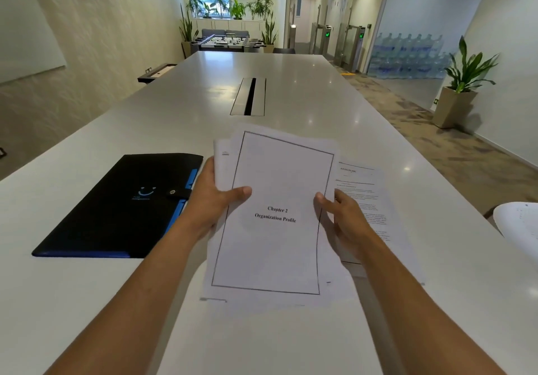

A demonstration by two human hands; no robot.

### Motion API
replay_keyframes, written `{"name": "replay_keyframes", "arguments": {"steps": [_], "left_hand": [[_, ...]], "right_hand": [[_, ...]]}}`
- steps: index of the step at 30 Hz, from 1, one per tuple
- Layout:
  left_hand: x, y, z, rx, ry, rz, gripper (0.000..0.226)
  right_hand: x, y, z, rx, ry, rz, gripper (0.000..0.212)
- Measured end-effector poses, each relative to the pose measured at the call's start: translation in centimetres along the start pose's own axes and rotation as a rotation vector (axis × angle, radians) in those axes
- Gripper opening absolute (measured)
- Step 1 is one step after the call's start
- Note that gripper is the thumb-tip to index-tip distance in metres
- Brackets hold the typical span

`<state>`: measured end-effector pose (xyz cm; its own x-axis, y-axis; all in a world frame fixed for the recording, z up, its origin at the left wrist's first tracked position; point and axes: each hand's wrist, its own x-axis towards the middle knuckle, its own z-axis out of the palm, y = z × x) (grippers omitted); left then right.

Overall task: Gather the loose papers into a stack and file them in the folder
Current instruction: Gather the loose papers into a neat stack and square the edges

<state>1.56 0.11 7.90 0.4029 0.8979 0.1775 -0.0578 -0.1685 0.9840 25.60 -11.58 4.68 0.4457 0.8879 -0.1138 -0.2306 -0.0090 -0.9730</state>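
Both hands hold a loose stack of white papers [276,176] above the white table [87,302]. Its top sheet has a black border and reads "Chapter 2 Organization Profile". My left hand [214,200] grips the stack's left edge, thumb on top. My right hand [342,214] grips the right edge, thumb on the sheet. Sheets in the stack are fanned and not squared. Another printed page [369,200] lies flat on the table under and right of my right hand. A black folder [116,208] with blue edging and a snap strap lies closed to the left.
A metal cable hatch [249,96] is set into the table's middle, farther away. A white rounded object [518,220] shows at the right edge. Potted plants and stacked water bottles stand in the room beyond the table.
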Motion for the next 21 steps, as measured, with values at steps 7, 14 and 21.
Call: {"name": "replay_keyframes", "arguments": {"steps": [7,14,21], "left_hand": [[0.9,6.7,0.6,0.045,0.082,0.260,0.058],[1.2,9.7,1.5,0.159,0.226,0.513,0.071],[-0.4,3.1,2.5,0.132,0.221,0.317,0.063]], "right_hand": [[-0.5,-5.8,0.7,-0.158,-0.042,-0.395,0.023],[-2.4,-8.7,2.2,-0.146,0.031,-0.678,0.034],[-2.2,-2.8,2.4,-0.239,0.075,-0.555,0.042]]}}
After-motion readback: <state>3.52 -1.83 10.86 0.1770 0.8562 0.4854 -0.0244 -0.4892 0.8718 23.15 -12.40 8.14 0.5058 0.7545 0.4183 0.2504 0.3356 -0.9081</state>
